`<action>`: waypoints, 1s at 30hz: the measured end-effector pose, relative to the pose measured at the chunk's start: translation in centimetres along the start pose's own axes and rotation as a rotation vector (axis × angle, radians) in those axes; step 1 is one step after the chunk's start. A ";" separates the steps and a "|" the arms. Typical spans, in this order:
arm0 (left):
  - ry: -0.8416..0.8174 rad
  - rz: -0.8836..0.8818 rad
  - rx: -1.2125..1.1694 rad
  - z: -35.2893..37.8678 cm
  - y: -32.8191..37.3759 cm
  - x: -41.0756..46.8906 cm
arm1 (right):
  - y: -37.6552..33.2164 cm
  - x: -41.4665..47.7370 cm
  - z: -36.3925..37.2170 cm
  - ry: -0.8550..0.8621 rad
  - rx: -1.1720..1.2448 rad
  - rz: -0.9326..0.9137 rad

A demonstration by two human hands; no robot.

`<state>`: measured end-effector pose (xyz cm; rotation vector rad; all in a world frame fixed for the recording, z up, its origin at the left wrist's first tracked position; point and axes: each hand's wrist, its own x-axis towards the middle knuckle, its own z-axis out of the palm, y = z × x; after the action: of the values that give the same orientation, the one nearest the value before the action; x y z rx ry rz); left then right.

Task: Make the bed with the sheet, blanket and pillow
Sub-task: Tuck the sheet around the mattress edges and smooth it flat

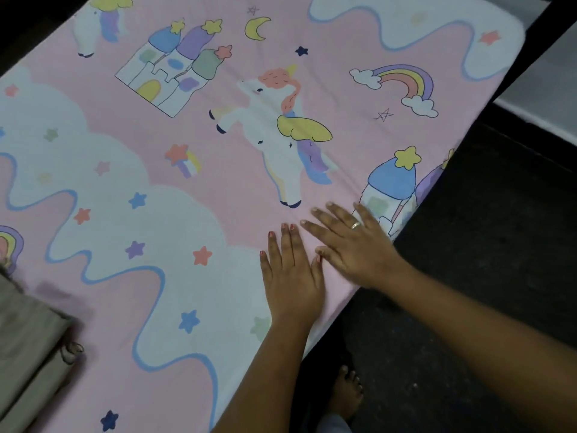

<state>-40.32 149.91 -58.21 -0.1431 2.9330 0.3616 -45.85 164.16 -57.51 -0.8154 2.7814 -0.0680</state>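
Observation:
A pink sheet (237, 170) printed with unicorns, castles, clouds and stars lies spread flat over the bed. My left hand (292, 276) presses flat on the sheet near the bed's right edge, fingers straight and together. My right hand (352, 245), wearing a ring, lies flat beside it, fingers spread, touching the sheet close to the edge. A folded grey-beige cloth (28, 345) sits on the bed at the lower left; whether it is the blanket or the pillow is unclear.
Dark floor (484, 245) runs along the bed's right side. My bare foot (346, 392) stands on it next to the bed edge. A pale wall or skirting (540, 98) shows at the upper right.

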 end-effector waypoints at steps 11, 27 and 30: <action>-0.128 -0.030 -0.051 -1.1 0.5 0.2 | 6.4 4.1 -4.0 0.044 0.069 0.590; -0.091 0.079 -0.081 -1.4 2.3 6.9 | 15.2 7.8 -6.7 0.042 0.032 0.817; -0.079 0.126 -0.058 -1.4 2.8 9.2 | 8.6 10.8 -5.9 0.151 0.191 0.495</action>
<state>-49.87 151.59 -58.03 0.0482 2.8617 0.4597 -60.58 165.45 -55.07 -0.0688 2.9699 -0.3106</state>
